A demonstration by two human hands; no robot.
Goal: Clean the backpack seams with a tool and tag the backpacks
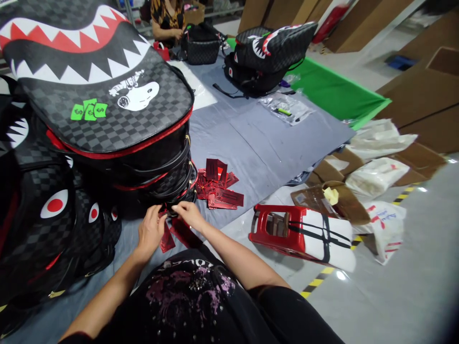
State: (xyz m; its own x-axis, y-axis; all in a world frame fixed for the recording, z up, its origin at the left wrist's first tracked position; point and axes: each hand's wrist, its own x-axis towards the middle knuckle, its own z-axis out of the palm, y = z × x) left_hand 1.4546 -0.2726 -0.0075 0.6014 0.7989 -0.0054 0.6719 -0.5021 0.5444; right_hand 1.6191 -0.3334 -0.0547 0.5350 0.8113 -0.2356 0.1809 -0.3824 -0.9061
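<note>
My left hand (151, 229) and my right hand (189, 216) are close together at the near side of a tall stack of black checkered bags (143, 129). The fingers of both are pinched by a small dark piece too small to make out. Red tags (182, 231) hang just below them, one under each hand. A loose pile of red tags (218, 186) lies on the grey cloth to the right of the stack. The top bag shows shark teeth, a white dog head and green money prints.
More black bags (53, 229) stand at the left. Across the grey table (244, 138) are a shark-tooth backpack (265, 52), plastic packets and another person's hand (177, 33). A red and white stool (304, 234) and cartons stand on the floor at right.
</note>
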